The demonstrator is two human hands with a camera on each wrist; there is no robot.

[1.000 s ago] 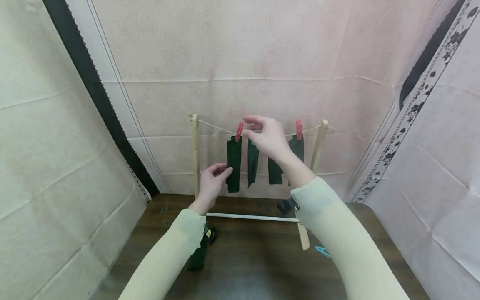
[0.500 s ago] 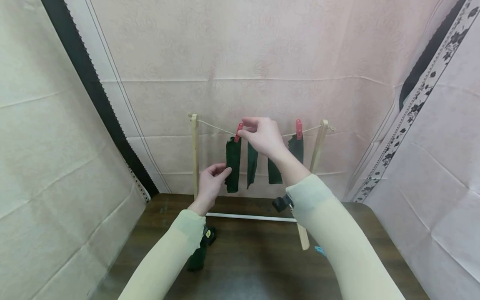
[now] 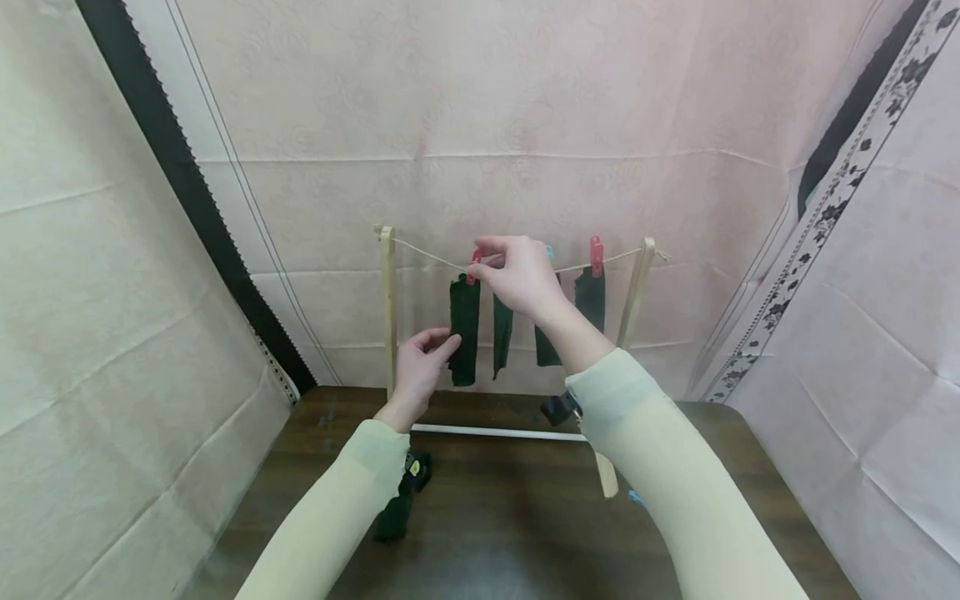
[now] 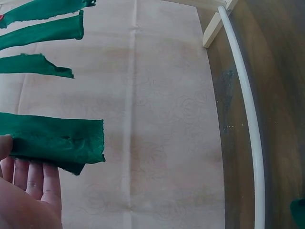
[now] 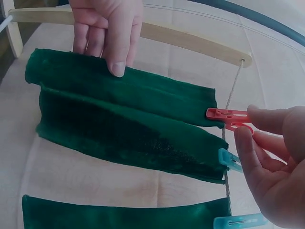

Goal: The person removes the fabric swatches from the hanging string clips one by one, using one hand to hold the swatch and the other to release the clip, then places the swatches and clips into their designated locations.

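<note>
A green cloth strip [image 3: 464, 333] hangs at the left on a string line [image 5: 233, 90]. My left hand [image 3: 420, 367] pinches its side edge, thumb in front and fingers behind. At its top, a red clothespin [image 5: 220, 114] clamps the strip by the line. My right hand [image 3: 522, 275] pinches this clothespin's handle ends between thumb and index finger. Beside it hangs another green strip [image 5: 119, 129] under a blue clothespin [image 5: 229, 160]. In the right wrist view a second blue clothespin [image 5: 240, 221] grips a further strip [image 5: 124, 217].
Wooden posts [image 3: 388, 308] hold the line, with a white bar [image 3: 502, 432] low between them. Another red clothespin [image 3: 597, 256] holds the rightmost strip [image 3: 590, 298]. On the brown table [image 3: 510, 517] lie a dark green cloth [image 3: 393, 518] and a blue clothespin [image 3: 635, 497], partly behind the right sleeve.
My right hand has moved slightly left and its index finger has closed in on the red clothespin. A blue clothespin's tip now shows behind it. The left hand keeps its hold.
</note>
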